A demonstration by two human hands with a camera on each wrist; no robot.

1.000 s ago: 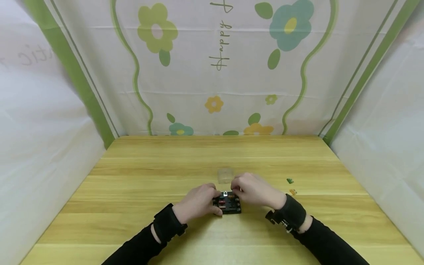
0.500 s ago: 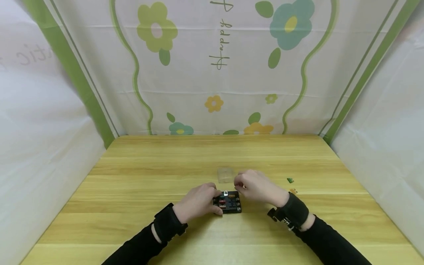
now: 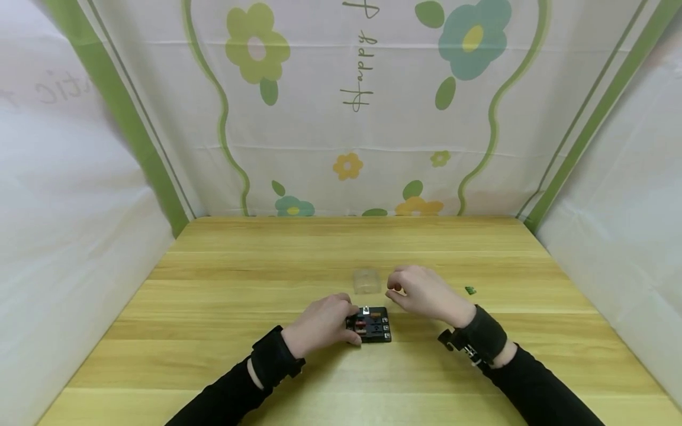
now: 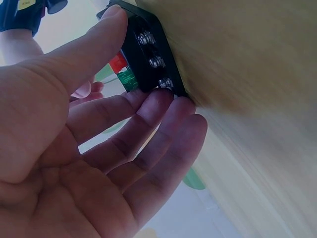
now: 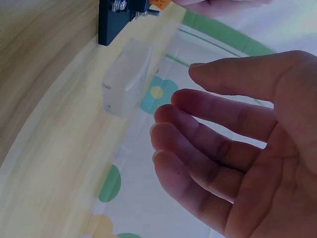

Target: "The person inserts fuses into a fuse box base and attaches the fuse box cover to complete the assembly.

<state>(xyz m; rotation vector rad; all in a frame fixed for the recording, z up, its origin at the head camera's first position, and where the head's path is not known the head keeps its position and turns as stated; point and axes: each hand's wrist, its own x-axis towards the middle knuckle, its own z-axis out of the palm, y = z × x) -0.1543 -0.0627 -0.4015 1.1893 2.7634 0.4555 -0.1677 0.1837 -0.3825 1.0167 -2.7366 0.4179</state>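
A black fuse box (image 3: pixel 379 332) lies on the table, gripped at its left end between the thumb and fingers of my left hand (image 3: pixel 322 322). Red (image 4: pixel 117 63) and green blade fuses (image 4: pixel 127 80) are seated in it in the left wrist view. An orange fuse (image 5: pixel 159 3) sits near its other end in the right wrist view. My right hand (image 3: pixel 426 294) is raised off the box to its upper right, fingers loosely bent. Between the thumb and fingertips there is a gap with nothing in it. A loose green fuse (image 3: pixel 470 290) lies right of this hand.
Just beyond the fuse box stands a clear plastic cover (image 3: pixel 367 281). The wooden table (image 3: pixel 240 254) meets a flowered cloth wall (image 3: pixel 309 124) at the back, with white cloth sides left and right.
My right hand has drawn away from the fuse box, up and to the right, its fingertips parting. Its wrist now hides the loose orange fuse. The left hand keeps its hold.
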